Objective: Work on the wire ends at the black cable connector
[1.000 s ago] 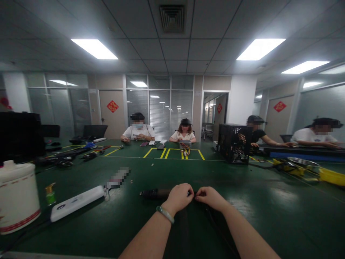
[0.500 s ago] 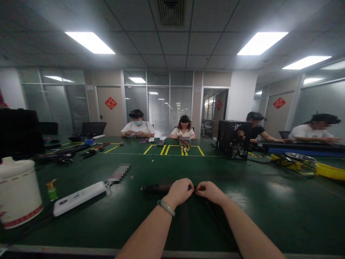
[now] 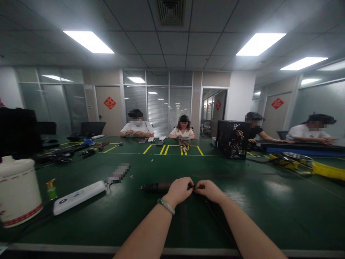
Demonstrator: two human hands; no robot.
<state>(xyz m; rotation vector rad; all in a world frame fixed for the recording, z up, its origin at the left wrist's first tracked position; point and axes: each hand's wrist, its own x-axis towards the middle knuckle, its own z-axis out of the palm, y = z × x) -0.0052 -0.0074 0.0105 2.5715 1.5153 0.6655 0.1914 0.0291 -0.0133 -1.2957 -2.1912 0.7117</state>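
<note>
A dark, slim electric screwdriver (image 3: 157, 187) lies across the green table, its narrow tip pointing left. My left hand (image 3: 181, 189) is closed round its right end and covers that part. Close beside it, my right hand (image 3: 208, 190) pinches at the same end, where the cable meets the tool; the small part between the fingertips is hard to make out. A black cable (image 3: 215, 215) runs from under my right hand toward the table's front edge. My left wrist wears a pale green bangle (image 3: 166, 206).
To the left are a white power strip (image 3: 79, 198), a small green bottle (image 3: 52, 189) and a large white canister (image 3: 20, 194). A black computer case (image 3: 232, 139) stands at the far right, near yellow trays (image 3: 327, 170). Several people sit across the table.
Both hands keep nearly the same place and grip at the screwdriver's right end, with only slight finger movement. The whole view has shifted a little.
</note>
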